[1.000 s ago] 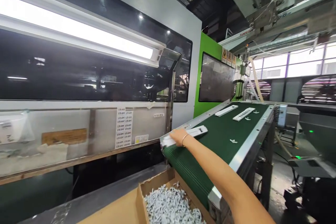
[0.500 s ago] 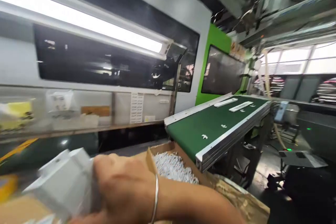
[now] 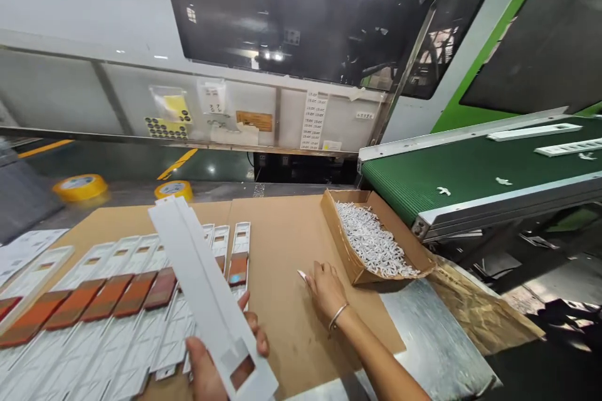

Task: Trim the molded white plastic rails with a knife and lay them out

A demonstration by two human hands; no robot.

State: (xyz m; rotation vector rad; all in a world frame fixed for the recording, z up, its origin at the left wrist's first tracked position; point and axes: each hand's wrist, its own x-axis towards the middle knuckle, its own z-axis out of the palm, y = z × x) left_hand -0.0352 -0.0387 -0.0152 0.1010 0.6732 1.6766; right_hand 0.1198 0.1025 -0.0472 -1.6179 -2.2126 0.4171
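My left hand (image 3: 207, 371) is closed around a long white plastic part (image 3: 202, 282), thumb on one side and fingers on the other. The part is tilted, its far end up and a rectangular opening at its near end. My right hand (image 3: 328, 293), with a bangle at the wrist, is low over the cardboard sheet (image 3: 277, 250). Its fingers are pinched on a small white pointed piece (image 3: 301, 274), of which only the tip shows. Left of and behind the held part, similar white parts (image 3: 134, 257) lie in a row, with reddish-brown blocks (image 3: 110, 294) across them.
A cardboard box (image 3: 362, 272) of small white pieces (image 3: 371, 241) stands right of my right hand. Beyond it, a green conveyor belt (image 3: 423, 169) carries two long white parts and several small pieces. Yellow tape rolls (image 3: 174, 190) sit at the back edge. Crumpled brown paper (image 3: 480, 307) lies at right.
The view has swung left and down. My right hand, earlier at lower left by a white part, is now beside the box; my left hand has come into view holding the long part.
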